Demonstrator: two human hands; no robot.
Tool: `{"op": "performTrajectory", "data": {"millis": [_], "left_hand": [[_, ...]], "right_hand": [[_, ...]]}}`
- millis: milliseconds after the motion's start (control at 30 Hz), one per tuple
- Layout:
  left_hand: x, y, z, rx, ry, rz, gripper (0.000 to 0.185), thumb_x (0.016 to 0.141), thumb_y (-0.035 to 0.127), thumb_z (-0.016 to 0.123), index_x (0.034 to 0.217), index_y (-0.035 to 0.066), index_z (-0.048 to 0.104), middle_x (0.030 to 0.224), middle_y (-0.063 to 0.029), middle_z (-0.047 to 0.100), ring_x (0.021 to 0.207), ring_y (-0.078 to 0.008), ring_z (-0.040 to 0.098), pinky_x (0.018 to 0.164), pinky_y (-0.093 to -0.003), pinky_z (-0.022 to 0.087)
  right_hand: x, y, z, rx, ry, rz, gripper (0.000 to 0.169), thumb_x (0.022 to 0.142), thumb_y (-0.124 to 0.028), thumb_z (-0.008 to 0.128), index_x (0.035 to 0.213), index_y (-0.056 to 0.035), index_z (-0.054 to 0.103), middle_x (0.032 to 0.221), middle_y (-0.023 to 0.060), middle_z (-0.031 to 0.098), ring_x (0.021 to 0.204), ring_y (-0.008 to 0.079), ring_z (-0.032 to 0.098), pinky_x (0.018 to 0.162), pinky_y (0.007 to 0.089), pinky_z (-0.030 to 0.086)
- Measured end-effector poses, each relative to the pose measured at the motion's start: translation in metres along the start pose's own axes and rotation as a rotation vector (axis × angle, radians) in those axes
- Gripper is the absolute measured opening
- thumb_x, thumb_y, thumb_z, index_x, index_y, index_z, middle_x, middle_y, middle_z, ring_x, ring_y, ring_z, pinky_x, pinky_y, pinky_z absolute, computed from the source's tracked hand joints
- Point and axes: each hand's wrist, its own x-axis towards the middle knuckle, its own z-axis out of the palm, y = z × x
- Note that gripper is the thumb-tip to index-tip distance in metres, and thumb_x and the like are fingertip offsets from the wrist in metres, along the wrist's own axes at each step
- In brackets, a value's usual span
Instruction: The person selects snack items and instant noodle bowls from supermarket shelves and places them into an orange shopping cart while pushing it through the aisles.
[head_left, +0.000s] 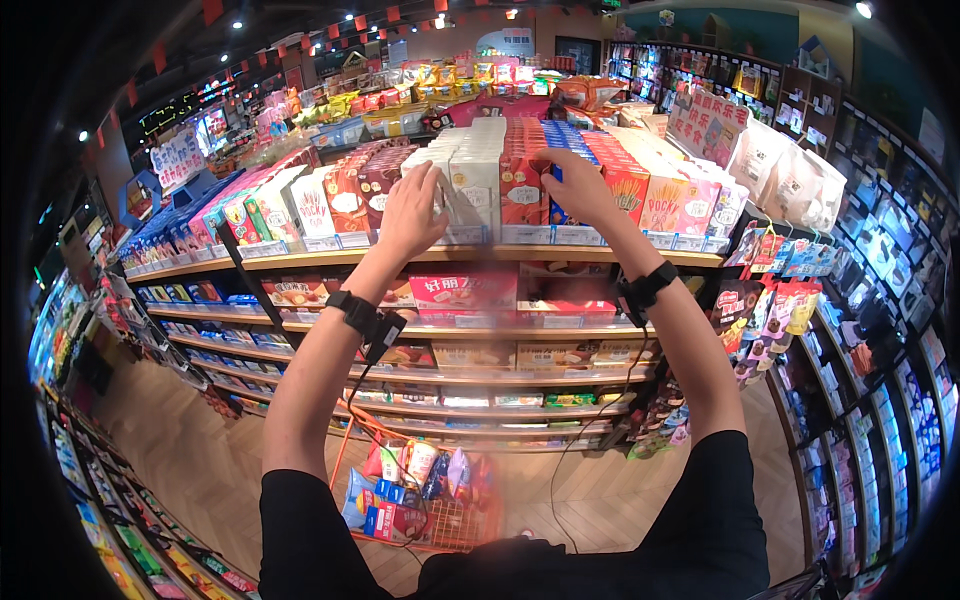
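Note:
Rows of upright snack boxes stand on the top shelf before me. My left hand (414, 206) is at the front of the white boxes (474, 187), its fingers bent over their left side; whether it grips one cannot be told. My right hand (574, 184) reaches over the boundary between the red-brown boxes (520, 187) and the blue boxes (564, 139), thumb and fingers apart, near the top of the red-brown front box. Whether it touches a box is unclear. Red Pocky boxes (626, 184) stand to the right of this hand, and brown boxes (346, 199) are left of my left hand.
Below, an orange wire shopping cart (457, 525) holds bagged and boxed snacks. The wooden shelf edge (480, 256) carries price tags, with more stocked shelves underneath. Hanging snack bags (780, 307) are at the shelf's right end. Cables hang from both wrist bands.

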Motion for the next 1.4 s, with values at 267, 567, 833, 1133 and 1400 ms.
{"op": "performTrajectory", "data": {"millis": [267,567,833,1133,1400], "left_hand": [[0.022,-0.016,0.017,0.193,-0.137,-0.126,0.073,0.071,0.018,0.065,0.135,-0.004,0.035,0.135,-0.0203,0.047,0.131,-0.0346,0.04,0.108,-0.0427,0.031],[0.025,-0.025,0.002,0.207,0.043,0.009,0.041,0.073,0.005,0.055,0.113,0.001,0.051,0.103,-0.0156,0.058,0.098,-0.0337,0.056,0.084,-0.0441,0.043],[0.044,-0.056,0.007,0.085,-0.163,-0.018,0.031,0.077,0.001,0.047,0.107,0.005,0.055,0.101,-0.0169,0.06,0.095,-0.0362,0.058,0.077,-0.0485,0.044],[0.056,-0.065,-0.026,-0.224,-0.266,-0.047,0.026,0.072,0.009,0.063,0.097,0.004,0.064,0.085,-0.0138,0.066,0.082,-0.0329,0.064,0.073,-0.0392,0.051],[0.092,-0.046,-0.072,-0.323,-0.318,-0.158,0.034,0.068,0.013,0.073,0.102,0.006,0.068,0.087,-0.0083,0.067,0.083,-0.02,0.063,0.077,-0.0326,0.05]], "right_hand": [[0.025,0.01,0.016,-0.181,-0.105,-0.112,0.039,0.08,-0.006,0.055,0.118,-0.0017,0.057,0.116,0.0168,0.062,0.102,0.0366,0.058,0.089,0.043,0.047],[0.016,0.008,0.011,-0.277,0.064,-0.304,0.028,0.079,-0.009,0.061,0.106,-0.0037,0.065,0.099,0.0144,0.067,0.09,0.0342,0.062,0.082,0.0428,0.048],[0.03,0.016,0.01,-0.25,-0.001,-0.234,0.025,0.082,-0.014,0.06,0.103,-0.0032,0.067,0.094,0.0167,0.068,0.086,0.0342,0.064,0.079,0.0422,0.05],[0.037,-0.006,0.015,-0.213,-0.088,-0.276,0.028,0.08,-0.014,0.059,0.105,-0.0021,0.065,0.097,0.0179,0.067,0.091,0.0344,0.063,0.082,0.0426,0.05],[0.057,-0.036,0.048,-0.015,-0.142,-0.203,0.051,0.081,-0.022,0.066,0.127,-0.0042,0.053,0.12,0.0157,0.062,0.109,0.0296,0.06,0.092,0.0363,0.047]]}}
